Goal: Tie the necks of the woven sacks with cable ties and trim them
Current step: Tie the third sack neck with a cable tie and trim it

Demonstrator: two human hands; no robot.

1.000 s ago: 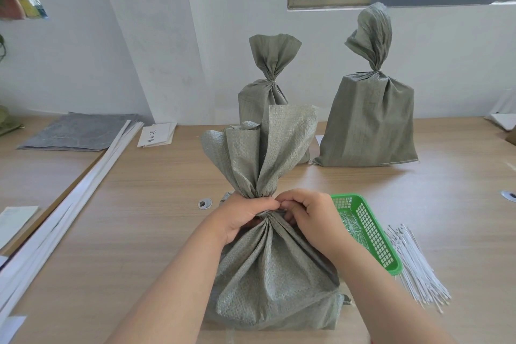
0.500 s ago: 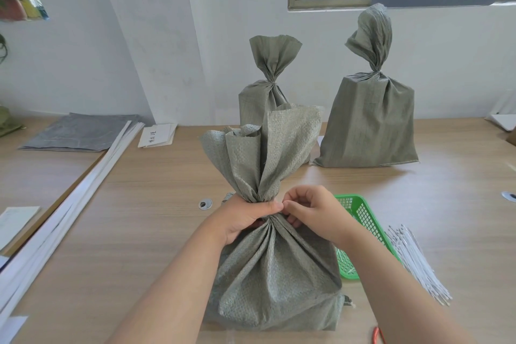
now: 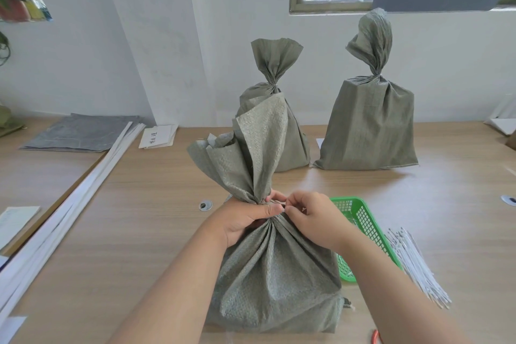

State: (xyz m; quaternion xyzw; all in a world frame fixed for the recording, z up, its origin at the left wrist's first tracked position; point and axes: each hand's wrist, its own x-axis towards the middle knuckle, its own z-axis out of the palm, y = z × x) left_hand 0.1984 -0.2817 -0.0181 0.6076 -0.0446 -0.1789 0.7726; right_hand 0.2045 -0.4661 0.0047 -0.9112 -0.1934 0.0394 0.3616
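While the table (image 3: 125, 246) carries three sacks, only two look finished. The right sack (image 3: 368, 126) and the middle sack (image 3: 275, 64) stand upright at the back near the wall, each neck drawn in tight under a flared top. Their fastenings are too small to make out, so I cannot tell whether any tails are trimmed. The near sack (image 3: 273, 274) stands upright at the front edge, between the forearms. Its loose top fans upward and partly hides the middle sack. Its neck is gathered but, as I judge it, not yet locked off — this is the tying step, with the trimming left to do.

The left hand (image 3: 244, 219) wraps the gathered neck and grips it firmly, fingers curled behind and thumb laid across the front. The right hand (image 3: 312, 218) is closed at its fingertips, pinching what looks like a pale tie (image 3: 282, 204) right at the neck, close against the left thumb. How far the strap is threaded or pulled cannot be seen.

Just right of the near sack lies a green basket (image 3: 363, 220), partly behind the right forearm. Beside it, a fan of white spare ties (image 3: 416, 268) lies on the table. A red handle (image 3: 376, 337) — likely the cutter — peeks in at the bottom edge, with neither hand on it.
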